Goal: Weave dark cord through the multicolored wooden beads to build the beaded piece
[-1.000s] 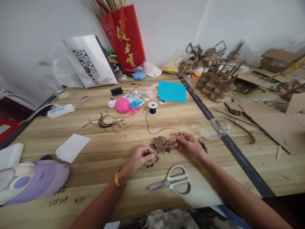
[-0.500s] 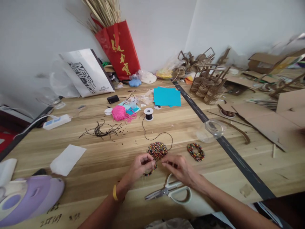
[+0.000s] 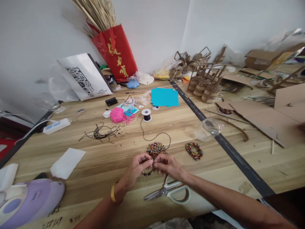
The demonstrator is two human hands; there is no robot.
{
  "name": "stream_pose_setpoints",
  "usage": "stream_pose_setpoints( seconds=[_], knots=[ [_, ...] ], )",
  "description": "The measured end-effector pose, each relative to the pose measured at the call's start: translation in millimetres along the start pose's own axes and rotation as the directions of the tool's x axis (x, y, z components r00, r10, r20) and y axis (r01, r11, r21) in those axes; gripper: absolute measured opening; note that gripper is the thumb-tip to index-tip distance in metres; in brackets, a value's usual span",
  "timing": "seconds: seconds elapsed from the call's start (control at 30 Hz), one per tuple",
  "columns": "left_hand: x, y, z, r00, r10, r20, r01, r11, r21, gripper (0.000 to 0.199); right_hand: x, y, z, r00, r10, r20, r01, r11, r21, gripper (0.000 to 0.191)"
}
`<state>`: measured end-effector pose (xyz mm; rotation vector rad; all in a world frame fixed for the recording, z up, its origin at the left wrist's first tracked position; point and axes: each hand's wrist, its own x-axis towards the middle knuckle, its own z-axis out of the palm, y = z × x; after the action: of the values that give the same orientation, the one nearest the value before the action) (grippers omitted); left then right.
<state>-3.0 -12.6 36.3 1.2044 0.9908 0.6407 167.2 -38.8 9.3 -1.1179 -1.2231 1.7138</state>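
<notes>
My left hand (image 3: 141, 163) pinches the end of a short string of coloured beads (image 3: 148, 173), which hangs down below the fingers. Close against it, my right hand (image 3: 166, 163) has its thumb and index finger pinched together; what lies between them is too small to make out. Just beyond the fingertips is a pile of loose multicoloured beads (image 3: 156, 148). Black cord (image 3: 156, 137) runs from a white spool (image 3: 146, 115) to the pile. Scissors with pale handles (image 3: 168, 190) lie beneath my right wrist. A coiled beaded bracelet (image 3: 194, 151) rests to the right.
Black cord pieces (image 3: 101, 132) and pink yarn (image 3: 118, 114) lie to the left. Blue sheets (image 3: 165, 97) are farther back. A clear plastic dish (image 3: 211, 127) sits near the dark strip (image 3: 234, 156). Small woven baskets (image 3: 205, 86) and cardboard (image 3: 259, 117) occupy the right. A purple device (image 3: 35, 198) stands front left.
My right hand has moved left, so its fingertips now meet those of my left hand. The left hand keeps its pinch on the bead string. The view has shifted slightly.
</notes>
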Motion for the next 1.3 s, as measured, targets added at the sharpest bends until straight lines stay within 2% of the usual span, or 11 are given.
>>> stream_pose_setpoints(
  seconds=[0.33,0.73,1.07,1.3],
  knots=[
    [7,-21,-6.1,0.999,0.046,0.014,-0.046,0.999,0.018,0.027,4,8,-1,1.000,-0.001,0.016,-0.001,0.994,0.105,0.034],
    [1,-16,-3.6,0.996,0.090,0.005,-0.090,0.993,0.074,0.028,5,8,0,0.997,-0.039,0.061,0.027,0.983,0.183,0.035],
    [1,-22,-6.1,0.992,0.122,0.021,-0.124,0.986,0.114,0.027,5,5,2,1.000,-0.019,-0.004,0.019,0.992,0.125,0.038],
    [0,-21,-8.4,0.993,0.057,0.100,-0.064,0.996,0.064,0.029,1,11,3,0.994,-0.108,-0.037,0.108,0.994,-0.005,0.034]
  ],
)
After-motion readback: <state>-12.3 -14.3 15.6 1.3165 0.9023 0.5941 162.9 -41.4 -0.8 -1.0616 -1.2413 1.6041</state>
